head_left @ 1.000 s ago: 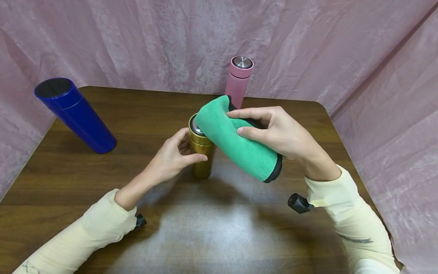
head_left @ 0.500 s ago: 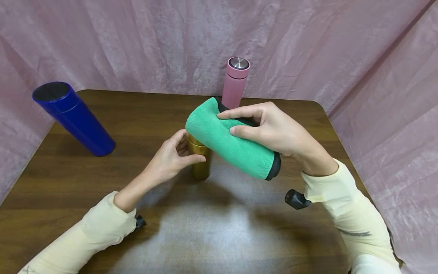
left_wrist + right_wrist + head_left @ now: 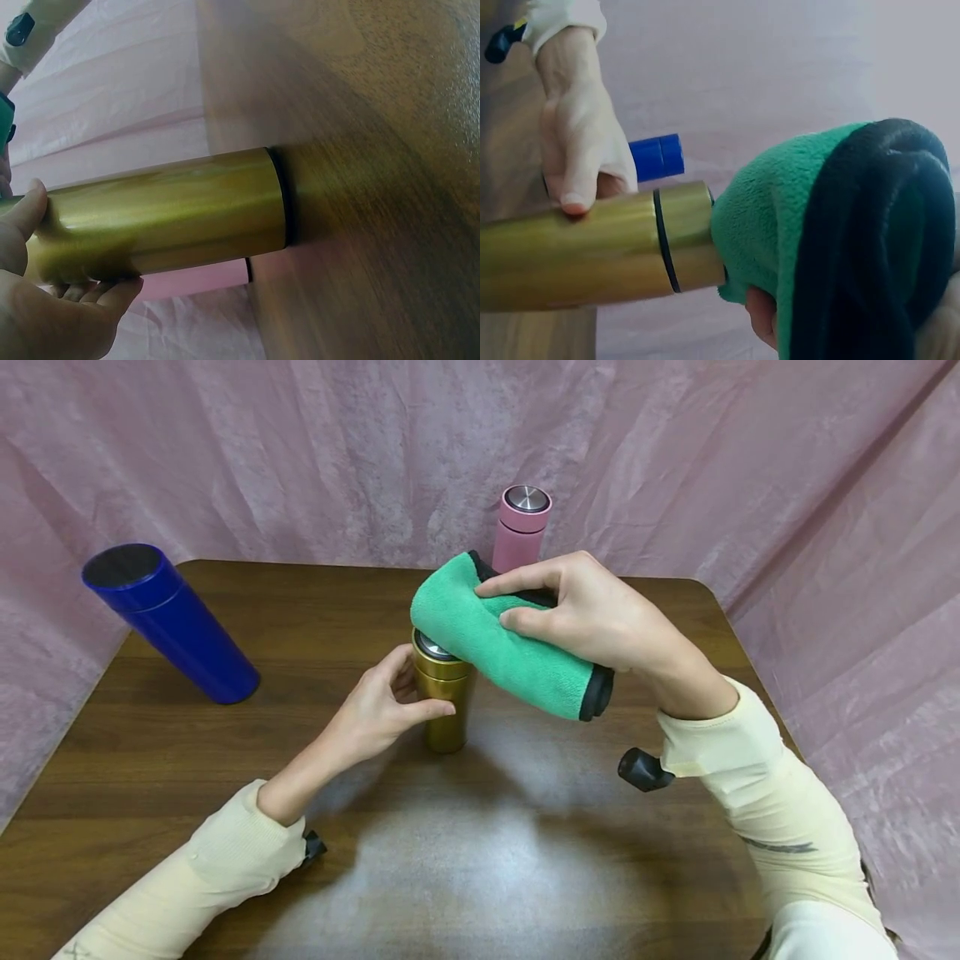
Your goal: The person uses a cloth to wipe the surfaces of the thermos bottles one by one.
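Observation:
A gold thermos bottle (image 3: 446, 710) stands upright on the table, with my left hand (image 3: 378, 702) gripping its side, thumb in front. My right hand (image 3: 592, 610) holds a folded green cloth (image 3: 502, 647) with black edging between thumb and fingers. The cloth's left end lies over part of the bottle's lid (image 3: 431, 647). From the right wrist view, the cloth (image 3: 761, 202) touches the top of the gold bottle (image 3: 630, 247). In the left wrist view, the fingers curl round the bottle (image 3: 180, 210), and its base is on the wood.
A blue bottle (image 3: 180, 631) stands at the left of the wooden table (image 3: 420, 877). Behind the cloth, a pink bottle (image 3: 519, 535) stands near the back edge, its lower part hidden. Pink curtains (image 3: 337, 460) hang behind and to the right.
The cloth in my right hand has moved left across the lid, covering it half a second ago, then up and back, so part of the lid shows again. My left hand keeps its grip.

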`<state>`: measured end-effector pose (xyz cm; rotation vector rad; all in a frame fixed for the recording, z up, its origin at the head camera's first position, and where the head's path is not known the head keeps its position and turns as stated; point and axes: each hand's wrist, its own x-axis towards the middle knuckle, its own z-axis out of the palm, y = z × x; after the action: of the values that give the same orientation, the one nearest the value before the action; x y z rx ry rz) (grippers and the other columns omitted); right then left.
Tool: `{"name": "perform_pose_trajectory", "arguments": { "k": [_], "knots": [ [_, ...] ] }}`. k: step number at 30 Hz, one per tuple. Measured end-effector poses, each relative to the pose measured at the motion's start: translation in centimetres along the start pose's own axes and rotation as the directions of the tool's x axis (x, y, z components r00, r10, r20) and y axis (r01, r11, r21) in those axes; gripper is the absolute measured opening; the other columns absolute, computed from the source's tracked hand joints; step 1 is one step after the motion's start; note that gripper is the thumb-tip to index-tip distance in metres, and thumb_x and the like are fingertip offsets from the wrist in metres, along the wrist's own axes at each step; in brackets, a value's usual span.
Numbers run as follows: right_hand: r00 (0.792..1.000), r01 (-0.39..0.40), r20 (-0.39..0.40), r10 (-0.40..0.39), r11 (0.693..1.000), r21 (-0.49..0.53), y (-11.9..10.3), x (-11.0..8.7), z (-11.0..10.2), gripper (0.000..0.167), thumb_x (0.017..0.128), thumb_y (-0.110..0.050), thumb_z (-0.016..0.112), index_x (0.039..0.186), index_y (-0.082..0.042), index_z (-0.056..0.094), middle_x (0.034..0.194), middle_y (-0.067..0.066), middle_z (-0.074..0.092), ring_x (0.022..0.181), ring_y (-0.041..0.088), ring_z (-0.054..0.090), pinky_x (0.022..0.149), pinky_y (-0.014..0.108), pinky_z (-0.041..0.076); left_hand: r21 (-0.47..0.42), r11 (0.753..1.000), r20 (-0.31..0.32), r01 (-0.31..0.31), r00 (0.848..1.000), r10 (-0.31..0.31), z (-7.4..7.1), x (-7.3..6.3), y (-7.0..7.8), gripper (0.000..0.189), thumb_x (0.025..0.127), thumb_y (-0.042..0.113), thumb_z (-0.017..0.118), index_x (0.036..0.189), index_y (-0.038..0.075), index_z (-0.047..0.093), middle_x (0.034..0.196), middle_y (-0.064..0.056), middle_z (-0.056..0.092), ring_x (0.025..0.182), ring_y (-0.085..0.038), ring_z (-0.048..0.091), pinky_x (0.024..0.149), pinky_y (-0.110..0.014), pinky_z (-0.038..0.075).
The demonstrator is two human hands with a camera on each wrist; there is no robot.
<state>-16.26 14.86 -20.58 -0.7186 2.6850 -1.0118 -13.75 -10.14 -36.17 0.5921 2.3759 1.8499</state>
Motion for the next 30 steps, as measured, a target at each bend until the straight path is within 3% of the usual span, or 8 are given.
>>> {"name": "perform_pose_trajectory", "arguments": {
  "k": [5,15,19,26,30],
  "knots": [
    [1.000,-0.023,-0.007,0.022,0.999,-0.033,0.3,-0.8,-0.6,0.037,0.095,-0.013,0.065,0.128,-0.026,0.075,0.101,0.003,0.070,0.082,0.019,0.055,0.070,0.031,0.046,0.008,1.000,0.002,-0.001,1.000,0.001,0.0,0.0,0.0,0.069,0.084,0.002,0.086,0.143,-0.001,0.049,0.134,-0.015,0.061,0.126,-0.028,0.061,0.109,-0.038,0.048],
    [0.998,0.060,0.029,-0.060,0.998,-0.026,0.4,-2.3,-0.7,0.034,0.094,-0.012,0.067,0.124,-0.022,0.077,0.120,-0.002,0.071,0.097,0.017,0.060,0.082,0.032,0.049,0.003,1.000,-0.003,0.017,1.000,-0.017,-0.1,-0.1,0.1,0.070,0.084,0.001,0.086,0.143,-0.001,0.049,0.131,-0.015,0.064,0.125,-0.027,0.061,0.109,-0.037,0.048],
    [0.996,0.080,0.037,-0.080,0.997,-0.009,0.2,-2.0,-0.6,0.033,0.094,-0.012,0.068,0.125,-0.022,0.076,0.116,-0.002,0.072,0.094,0.016,0.060,0.081,0.031,0.050,0.000,1.000,-0.003,0.019,1.000,-0.019,-0.1,-0.1,0.0,0.069,0.085,0.002,0.085,0.143,-0.001,0.049,0.130,-0.015,0.064,0.124,-0.026,0.062,0.108,-0.036,0.049],
    [0.996,0.086,0.039,-0.086,0.996,0.003,-0.6,-1.1,-0.3,0.034,0.094,-0.013,0.068,0.126,-0.023,0.076,0.106,0.000,0.073,0.075,0.016,0.060,0.069,0.029,0.050,-0.007,1.000,0.001,-0.002,1.000,0.002,0.0,-0.1,-0.1,0.064,0.085,0.000,0.085,0.139,0.001,0.052,0.125,-0.013,0.065,0.117,-0.024,0.065,0.103,-0.033,0.052],
    [0.994,0.107,0.026,-0.106,0.994,-0.010,-1.1,-0.4,-0.2,0.034,0.093,-0.011,0.067,0.125,-0.019,0.076,0.108,0.000,0.073,0.077,0.015,0.059,0.069,0.027,0.050,-0.011,1.000,0.004,0.009,1.000,-0.009,0.0,0.0,0.0,0.060,0.085,0.001,0.085,0.136,0.000,0.053,0.123,-0.013,0.065,0.115,-0.023,0.065,0.102,-0.033,0.053]
  ]
}}
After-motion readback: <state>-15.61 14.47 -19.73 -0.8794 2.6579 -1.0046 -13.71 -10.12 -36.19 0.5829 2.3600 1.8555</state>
